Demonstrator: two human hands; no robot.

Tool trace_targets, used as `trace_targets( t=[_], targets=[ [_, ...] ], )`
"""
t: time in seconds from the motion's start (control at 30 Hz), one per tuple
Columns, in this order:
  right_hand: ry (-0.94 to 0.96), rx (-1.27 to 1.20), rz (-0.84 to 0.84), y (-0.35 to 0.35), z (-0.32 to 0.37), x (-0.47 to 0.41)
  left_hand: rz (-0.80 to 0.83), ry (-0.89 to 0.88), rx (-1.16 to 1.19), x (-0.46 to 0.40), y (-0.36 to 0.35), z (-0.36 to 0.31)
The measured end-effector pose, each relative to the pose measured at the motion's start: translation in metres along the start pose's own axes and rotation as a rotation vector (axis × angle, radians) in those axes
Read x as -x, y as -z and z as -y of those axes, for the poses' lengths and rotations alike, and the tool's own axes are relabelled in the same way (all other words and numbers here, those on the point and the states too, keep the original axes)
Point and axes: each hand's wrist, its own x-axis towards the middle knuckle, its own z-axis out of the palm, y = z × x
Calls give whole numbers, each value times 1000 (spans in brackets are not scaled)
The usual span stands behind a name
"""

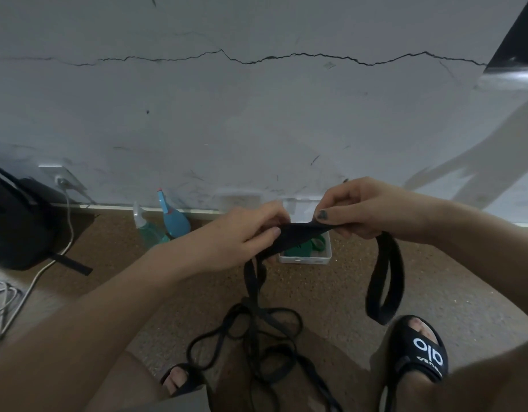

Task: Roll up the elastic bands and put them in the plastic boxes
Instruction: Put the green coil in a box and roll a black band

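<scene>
Progress: early going, I'd say; the plastic box by the wall already holds green rolled bands, but the black elastic band is not rolled yet.
Left to do: roll the black band and put it in the box; more black bands lie tangled on the floor nearer the person than the box.
Left hand: fingers and thumb pinched on the black band, just in front of the box.
Right hand: pinching the band's other side, above the box's right corner.
Band axis: the held stretch runs left to right between the hands, a loop hanging down from the right hand.
</scene>
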Motion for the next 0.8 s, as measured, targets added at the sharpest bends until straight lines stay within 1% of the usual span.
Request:
trace_targets(
  t=[0.17,0.27,0.33,0.43,0.53,0.6,0.7,0.8],
  targets=[
    [-2,-67,12,0,0,0,10,6,-143,-2,-1,-2],
    [-30,-24,71,-4,3,1,-6,19,-240,-4,-2,-6],
    [-41,26,103,-6,4,2,-12,23,-243,-5,-3,-7],
    [-24,13,99,-4,5,3,-28,5,-113,-1,0,-7],
    [-6,-60,66,0,4,4,-15,36,81,4,6,-7],
    [9,-115,43,3,3,3,-8,47,164,7,9,-9],
    [34,-157,39,7,2,2,-41,137,269,4,9,-12],
    [48,-164,51,10,1,2,4,220,374,3,13,-12]
  ],
)
